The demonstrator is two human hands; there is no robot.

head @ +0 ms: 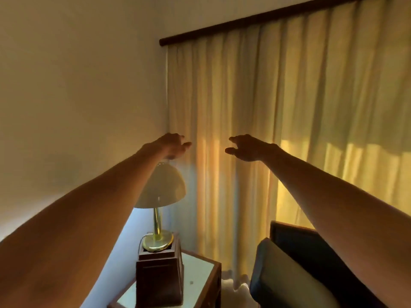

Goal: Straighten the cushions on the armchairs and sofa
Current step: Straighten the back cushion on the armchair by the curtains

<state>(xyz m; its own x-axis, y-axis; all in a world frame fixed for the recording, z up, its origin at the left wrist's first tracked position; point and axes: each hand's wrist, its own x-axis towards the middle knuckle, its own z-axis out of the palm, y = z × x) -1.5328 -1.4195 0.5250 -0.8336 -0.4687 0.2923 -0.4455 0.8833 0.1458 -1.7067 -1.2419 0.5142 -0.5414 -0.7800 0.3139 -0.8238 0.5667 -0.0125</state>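
Cushion sits lower right of frame, leaning on the dark armchair back, tilted. You touch neither. Left hand and right hand hang mid-frame before the curtain, both empty, fingers loosely curled and apart.

Risk: your left forearm passes right over the lamp, lower centre. Drop that arm carelessly and you likely knock the shade. Lamp stands on a wooden box on the side table; box contents hidden.

One head-worn camera looks forward and slightly up at a curtain and wall corner. A lamp stands near left (armchair near right).
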